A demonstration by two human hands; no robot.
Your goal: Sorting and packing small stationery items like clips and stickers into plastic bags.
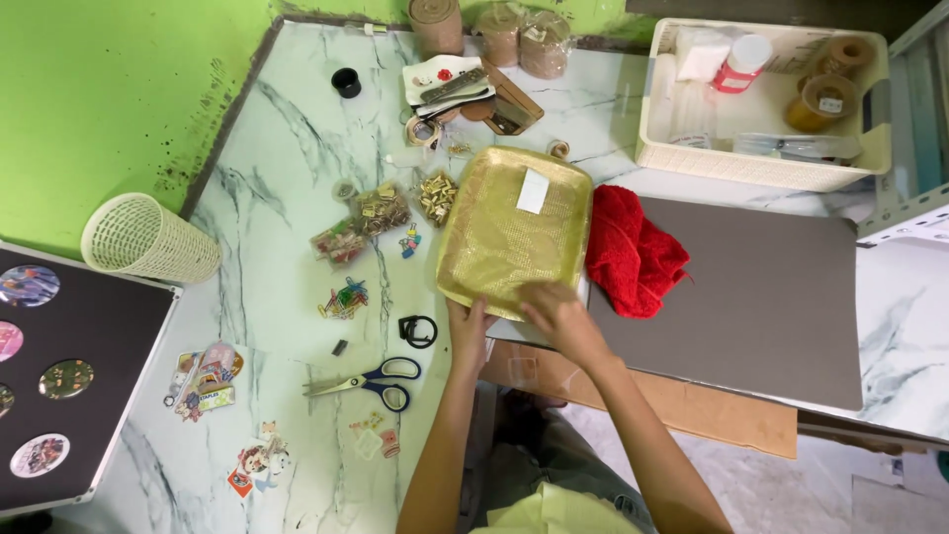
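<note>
Both hands are set on the near edge of a gold tray (509, 232) wrapped in clear film, which lies on the marble table (287, 148) at the centre of the view. At about 7 o'clock on the tray, the left hand (467, 331) is curled under and over the rim, gripping it. At about 6 o'clock, the right hand (556, 314) is laid on the same rim with bent fingers pressed down on the film; a firm grip there cannot be told. A white label (532, 190) is stuck near the tray's 1 o'clock corner.

Going from the left side: a black board (94, 336) dotted with round badges is seen at 9 o'clock, and a pale mesh basket (148, 239) is tipped on its side just above it. Loose stickers (203, 381) are scattered at 8 o'clock. Blue-handled scissors (368, 380) are laid near the left hand, with a black ring (418, 331) just beside that hand. Small bags of trinkets (381, 210) are grouped at the tray's 9 o'clock side. A red cloth (633, 252) is bunched against the tray's 3 o'clock edge, partly on a grey mat (761, 297). A cream crate (761, 163) holding rolls and a bottle is placed at 1 o'clock.
</note>
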